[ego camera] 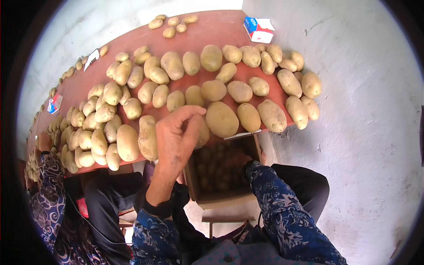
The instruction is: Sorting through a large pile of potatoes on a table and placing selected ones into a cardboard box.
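Observation:
Many potatoes (222, 119) lie in loose rows on the red tabletop (212, 23). Above the table's near edge is my left hand (180, 135), its fingers curled; a potato (202, 132) sits right beside and partly behind the fingers, and whether they grip it I cannot tell. My right hand (241, 158) reaches down into a cardboard box (225, 201) that holds more potatoes (212, 172); the hand is in shadow and blurred, so what it holds does not show. A long potato (148, 137) lies just left of my left hand.
A red, white and blue carton (259, 29) stands at the back right corner, by the wall (357, 99). A second carton (55, 103) is farther left. A co-worker's hand (44, 142) and patterned sleeve are at the far left. A thin metallic strip (242, 134) lies along the near edge.

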Available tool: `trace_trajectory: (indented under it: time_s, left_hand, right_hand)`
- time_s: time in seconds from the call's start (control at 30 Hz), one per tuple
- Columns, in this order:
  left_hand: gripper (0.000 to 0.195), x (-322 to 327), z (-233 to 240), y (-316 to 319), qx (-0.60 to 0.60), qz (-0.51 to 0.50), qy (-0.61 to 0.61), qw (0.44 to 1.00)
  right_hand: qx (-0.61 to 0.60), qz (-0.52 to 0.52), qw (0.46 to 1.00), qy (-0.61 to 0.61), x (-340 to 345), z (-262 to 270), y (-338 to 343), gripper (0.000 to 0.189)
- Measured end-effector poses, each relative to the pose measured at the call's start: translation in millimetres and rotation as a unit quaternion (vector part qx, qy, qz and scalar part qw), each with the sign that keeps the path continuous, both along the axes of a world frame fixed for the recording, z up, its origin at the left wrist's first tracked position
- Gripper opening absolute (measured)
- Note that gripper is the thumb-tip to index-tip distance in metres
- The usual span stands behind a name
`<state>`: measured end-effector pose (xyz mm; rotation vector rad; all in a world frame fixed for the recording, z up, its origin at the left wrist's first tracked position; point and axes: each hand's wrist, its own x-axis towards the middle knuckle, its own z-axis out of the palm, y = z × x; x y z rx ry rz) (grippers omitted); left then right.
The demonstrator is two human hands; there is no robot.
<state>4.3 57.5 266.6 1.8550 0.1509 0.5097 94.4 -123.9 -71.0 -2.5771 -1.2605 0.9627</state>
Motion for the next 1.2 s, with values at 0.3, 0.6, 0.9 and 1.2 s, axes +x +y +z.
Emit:
trace_trajectory:
  time_s: [0.3, 0.6, 0.9, 1.2]
  left_hand:
    - [0.011, 17, -2, -18, -0.004, -0.039, -0.029, 0.999]
    - [0.013, 11, -3, -13, 0.046, -0.055, -0.041, 0.997]
    - [0.012, 12, -1, -9, 0.071, -0.059, -0.045, 0.995]
    - [0.011, 6, -6, -2, 0.001, -0.024, -0.052, 0.998]
  right_hand:
    - [0.088, -0.05, 0.995, 0.015, 10, -8, -43, 0.052]
    - [0.196, 0.003, 0.978, 0.067, 15, -24, -45, 0.067]
    - [0.094, -0.072, 0.971, 0.207, 13, -38, -46, 0.054]
    - [0.119, 0.072, 0.986, -0.093, -31, 73, -26, 0.031]
